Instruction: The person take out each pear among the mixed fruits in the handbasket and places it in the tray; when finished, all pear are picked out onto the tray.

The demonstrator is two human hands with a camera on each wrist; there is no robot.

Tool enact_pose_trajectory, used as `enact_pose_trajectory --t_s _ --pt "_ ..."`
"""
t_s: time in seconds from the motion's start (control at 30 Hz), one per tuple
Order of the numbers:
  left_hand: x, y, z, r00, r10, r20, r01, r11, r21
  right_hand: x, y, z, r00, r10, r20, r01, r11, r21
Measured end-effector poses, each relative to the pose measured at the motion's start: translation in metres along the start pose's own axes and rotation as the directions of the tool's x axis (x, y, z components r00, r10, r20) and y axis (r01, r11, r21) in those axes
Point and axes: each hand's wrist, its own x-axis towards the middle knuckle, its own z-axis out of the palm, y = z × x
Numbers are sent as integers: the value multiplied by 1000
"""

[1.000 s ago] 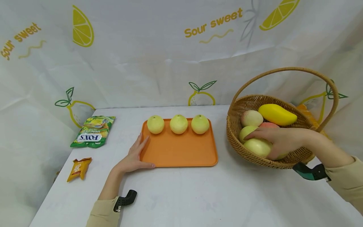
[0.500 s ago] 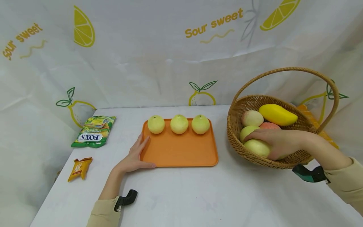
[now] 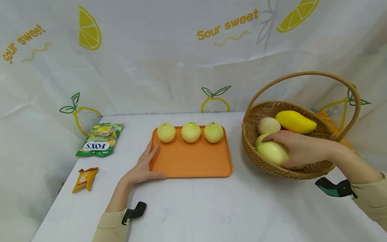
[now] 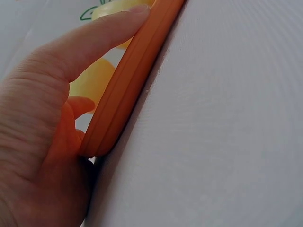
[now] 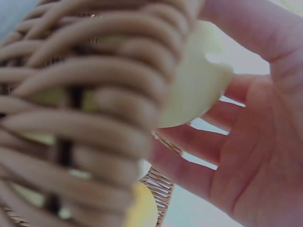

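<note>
The orange tray (image 3: 190,161) lies on the table with three pale green round fruits (image 3: 190,132) in a row along its back. At the tray's left front corner rests my left hand (image 3: 142,169), fingers spread, thumb on the front edge; the left wrist view has the thumb touching the tray's rim (image 4: 124,90). Inside the wicker basket (image 3: 266,168), my right hand (image 3: 297,148) grips a pale green fruit (image 3: 273,153), its fingers curled round the far side. In the right wrist view this fruit (image 5: 196,80) shows between thumb and fingers, behind the woven rim.
A yellow mango (image 3: 295,122), a peach (image 3: 268,126) and another pale green fruit share the basket, whose tall handle (image 3: 305,73) arches above. On the left lie a green snack bag (image 3: 101,139) and a small orange packet (image 3: 85,179). A printed cloth hangs behind.
The right hand has closed round the front pale green fruit and raised it slightly, shifting it a little left and back. The left hand and tray have stayed still.
</note>
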Motion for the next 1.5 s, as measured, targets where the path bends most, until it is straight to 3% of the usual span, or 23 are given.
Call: enact_pose_trajectory --t_s 0.17,0.43,0.73,0.87,1.0,1.23,1.5 --pt "-1 0 0 1000 -21 5 21 1000 -10 -4 -3 -1 996 83 -34 -79 993 86" --pt "-3 5 0 998 -55 2 55 998 6 -5 -4 6 981 156 -119 -129 969 212" --pt "-5 3 4 998 -57 -34 58 997 52 -3 -9 10 969 161 -189 -97 946 310" --pt "-6 2 4 998 -48 -38 51 997 65 1 -15 10 954 153 -259 -66 947 314" --pt "-6 2 4 998 -48 -40 51 996 74 5 -24 8 935 194 -297 -83 933 349" --pt "-5 2 5 998 -52 -36 54 997 64 13 -39 9 904 299 -304 -142 884 446" --pt "-5 0 6 998 -51 -38 53 997 58 25 -51 11 884 353 -306 -109 793 599"
